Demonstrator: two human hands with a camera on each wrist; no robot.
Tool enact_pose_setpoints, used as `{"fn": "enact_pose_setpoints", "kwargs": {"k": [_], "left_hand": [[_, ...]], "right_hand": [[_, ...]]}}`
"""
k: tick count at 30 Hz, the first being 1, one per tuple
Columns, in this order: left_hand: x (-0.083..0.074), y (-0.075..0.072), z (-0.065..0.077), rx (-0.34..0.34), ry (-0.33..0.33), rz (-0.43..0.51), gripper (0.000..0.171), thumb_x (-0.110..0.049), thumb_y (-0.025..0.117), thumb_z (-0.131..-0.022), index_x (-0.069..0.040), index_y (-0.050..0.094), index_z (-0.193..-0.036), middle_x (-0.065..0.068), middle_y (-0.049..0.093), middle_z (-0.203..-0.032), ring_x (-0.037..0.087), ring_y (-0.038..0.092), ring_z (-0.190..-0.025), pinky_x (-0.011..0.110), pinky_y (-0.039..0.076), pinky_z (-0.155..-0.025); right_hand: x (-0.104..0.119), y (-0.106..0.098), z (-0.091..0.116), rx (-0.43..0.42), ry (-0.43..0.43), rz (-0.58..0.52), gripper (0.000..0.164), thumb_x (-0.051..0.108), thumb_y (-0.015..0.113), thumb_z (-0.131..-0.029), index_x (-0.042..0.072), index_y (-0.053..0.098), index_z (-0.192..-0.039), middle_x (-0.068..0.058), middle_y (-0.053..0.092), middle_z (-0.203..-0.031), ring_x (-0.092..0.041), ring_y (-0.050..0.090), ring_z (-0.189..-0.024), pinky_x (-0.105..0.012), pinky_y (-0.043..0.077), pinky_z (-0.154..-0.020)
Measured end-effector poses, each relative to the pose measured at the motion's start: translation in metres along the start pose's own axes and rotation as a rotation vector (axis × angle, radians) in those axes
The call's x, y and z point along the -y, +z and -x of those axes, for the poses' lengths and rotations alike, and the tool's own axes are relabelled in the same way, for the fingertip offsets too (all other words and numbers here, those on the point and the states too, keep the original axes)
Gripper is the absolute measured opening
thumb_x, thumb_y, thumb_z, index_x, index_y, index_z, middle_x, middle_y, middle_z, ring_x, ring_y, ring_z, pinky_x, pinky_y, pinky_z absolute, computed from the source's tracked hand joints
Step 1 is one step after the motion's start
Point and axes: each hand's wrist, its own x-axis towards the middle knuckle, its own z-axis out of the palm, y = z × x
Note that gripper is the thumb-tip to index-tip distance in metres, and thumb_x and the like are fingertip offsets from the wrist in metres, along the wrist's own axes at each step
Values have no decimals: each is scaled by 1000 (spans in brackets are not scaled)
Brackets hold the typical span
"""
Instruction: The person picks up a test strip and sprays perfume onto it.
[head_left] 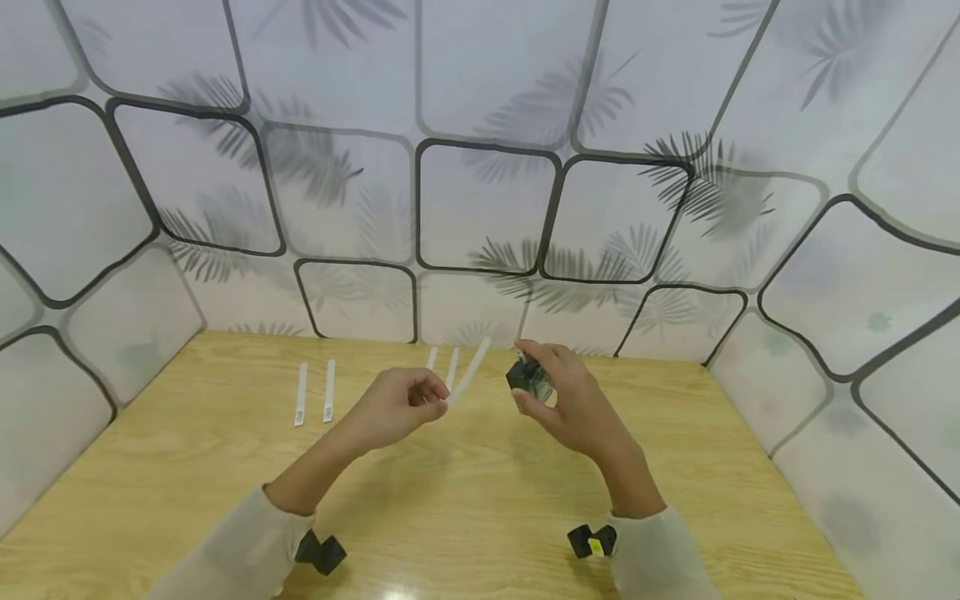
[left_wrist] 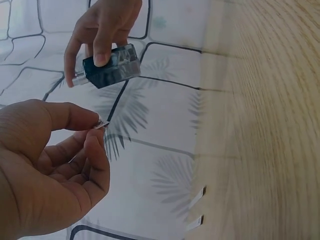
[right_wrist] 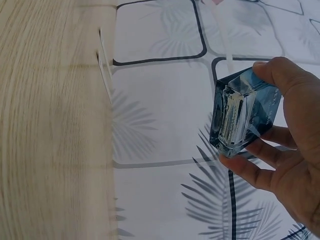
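Observation:
My left hand [head_left: 393, 408] pinches one end of a white paper test strip [head_left: 468, 371] between thumb and index finger, and the strip slants up to the right. Across from it, my right hand [head_left: 573, 400] grips a dark blue-green glass perfume bottle [head_left: 531, 379] above the table. In the left wrist view the perfume bottle [left_wrist: 115, 67] lies tilted on its side, with an index finger touching its silvery spray top [left_wrist: 79, 79]. The right wrist view shows the clear, thick glass base of the bottle [right_wrist: 235, 117]. Bottle and strip are apart.
Two white strips [head_left: 328, 392] with small printed labels lie on the wooden table [head_left: 450, 517] at the left. Two more strips [head_left: 453, 365] lie behind my left hand. Patterned walls [head_left: 487, 208] stand at the table's back and sides.

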Motion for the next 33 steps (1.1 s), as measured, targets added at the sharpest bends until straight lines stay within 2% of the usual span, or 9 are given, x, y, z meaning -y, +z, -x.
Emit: {"fn": "enact_pose_setpoints", "kwargs": {"k": [8,16,24,27,33], "left_hand": [[15,9,-17,-13,-59,9,7,-12,71,-96,-8,71,-102,1,66,-87,16,59,-75,27,50,-63],[30,25,-35,-31,-104,56,9,-7,69,-95,-3,70,-102,4,66,-88,16,61,-75,25,53,-63],[44,41,-56,-55,-175,83,9,-4,69,-94,0,71,-101,6,68,-87,22,68,-77,26,57,-65],[51,46,-63,-62,-199,82,9,-3,69,-93,1,70,-101,6,69,-87,21,68,-77,25,57,-66],[59,52,-76,-49,-189,27,10,-2,69,-94,3,70,-102,9,70,-90,19,68,-75,27,59,-68]], "right_hand": [[2,-4,0,-23,-4,4,66,20,76,-95,15,46,-153,-15,57,-136,-32,56,-125,-55,52,-97],[4,-7,0,-21,-9,7,65,20,77,-94,14,47,-151,-16,58,-133,-32,56,-123,-54,53,-96],[3,-7,0,-26,-16,18,66,20,78,-93,16,47,-152,-16,58,-133,-32,56,-123,-53,53,-95],[3,-7,0,-25,-16,18,66,21,78,-93,17,47,-152,-16,57,-134,-32,57,-123,-53,54,-95],[3,-6,0,-21,-18,24,67,21,78,-94,17,46,-153,-16,57,-134,-32,56,-123,-54,53,-95]]}}
